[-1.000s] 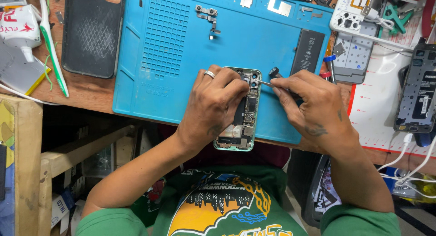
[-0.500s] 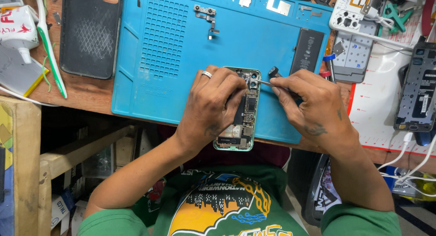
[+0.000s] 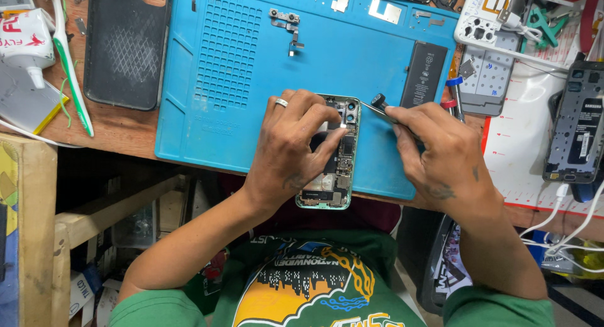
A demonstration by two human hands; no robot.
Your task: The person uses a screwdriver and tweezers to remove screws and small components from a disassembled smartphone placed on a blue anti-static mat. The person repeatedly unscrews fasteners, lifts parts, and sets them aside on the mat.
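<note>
Work is at the top end of an opened phone [image 3: 332, 170], which lies on the near edge of a blue repair mat [image 3: 251, 88]. The left hand [image 3: 296, 144] presses down on the phone, fingers closed over its upper half, forefinger tip beside the camera corner. The right hand [image 3: 440, 154] pinches a slim screwdriver [image 3: 380, 105], fingers pressed together around its shaft; its tip sits just past the left fingertips, at the phone's top-right corner. Judged from this, a small fastener or part near the camera is being worked. Beyond the screwdriver lies a black battery [image 3: 424, 74]; farther left, 1 loose camera part [image 3: 286, 22] and a dark phone case [image 3: 126, 47].
</note>
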